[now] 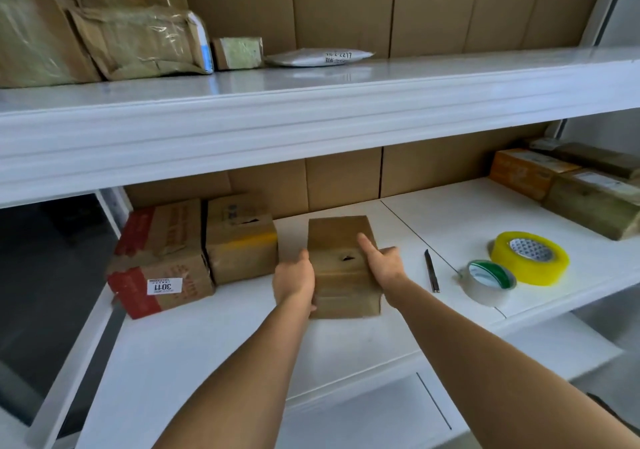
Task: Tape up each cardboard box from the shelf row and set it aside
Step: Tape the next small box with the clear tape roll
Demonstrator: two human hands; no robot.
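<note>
On the far left of the white lower shelf (214, 351) we see a worn brown cardboard box with red bands and a white label reading 3011 (161, 272). Touching its right side stands a brown cardboard box with a yellow strip across its front and a torn hole in its top (242, 244). Next comes our left hand (294, 282), its fingers wrapped around the left edge of a plain brown cardboard box with a small dark hole in its top (341, 268), which sits on the shelf near the front edge, just apart from the yellow-striped box. Our right hand (382, 263) grips the box's right side, with the thumb laid across the top and the index finger pointing out to the right. Right of that hand, a slim dark utility knife (432, 270) lies flat on the shelf. Beyond it rests a roll of clear tape with a green-and-white core (490, 282), and just beside that, a larger roll of yellow tape (530, 258) lies on its side. At the far right, several taped brown boxes (568, 189) sit against the shelf's back corner. Above, the white upper shelf (311, 116) carries wrapped parcels and a silver-grey mailer bag (320, 57).
</note>
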